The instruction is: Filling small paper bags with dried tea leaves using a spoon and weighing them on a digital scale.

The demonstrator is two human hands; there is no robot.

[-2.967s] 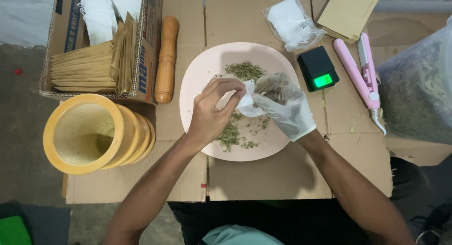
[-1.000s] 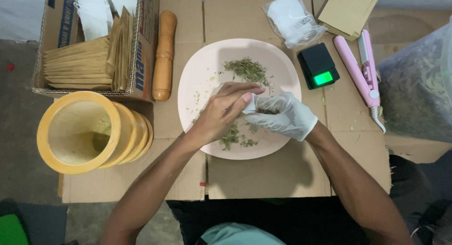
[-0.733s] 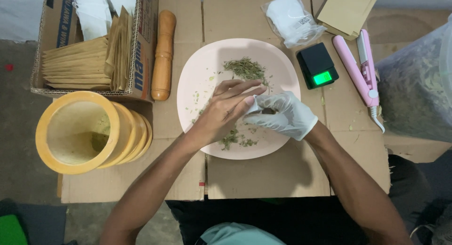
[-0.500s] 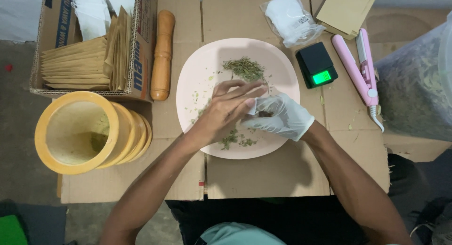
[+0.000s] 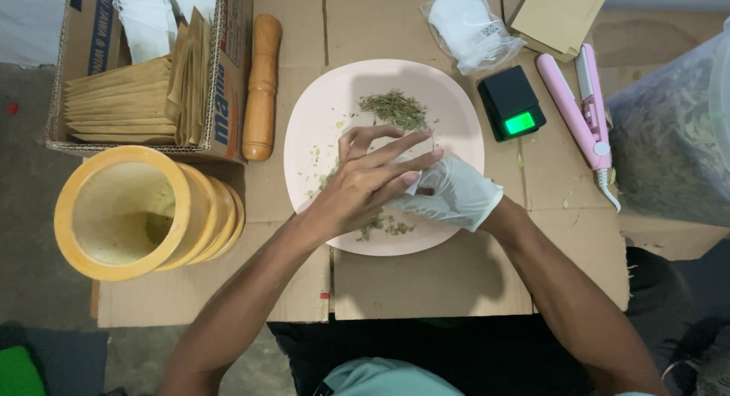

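Note:
A pale pink plate [image 5: 319,111] lies on the cardboard-covered table. It holds a small pile of dried green herb [image 5: 394,107] at the back and loose crumbs [image 5: 384,227] near the front. My bare left hand [image 5: 369,183] reaches over the plate's middle, fingers stretched out to the right, pressing on a small white pouch. My right hand [image 5: 460,198], in a white glove, grips the same pouch from the right. The pouch is almost wholly hidden between the two hands.
A yellow wooden mortar [image 5: 129,213] stands at the left, a wooden pestle [image 5: 261,84] beside a cardboard box of brown paper envelopes [image 5: 122,99]. At the right lie a black pocket scale [image 5: 513,103], a pink sealing tool [image 5: 578,111], a bag of white pouches [image 5: 468,23] and a big clear sack of dried leaves [image 5: 669,137].
Three seconds ago the white pouch was held open and showing. Both hands have since closed together over it, and my left fingers have stretched out flat across it.

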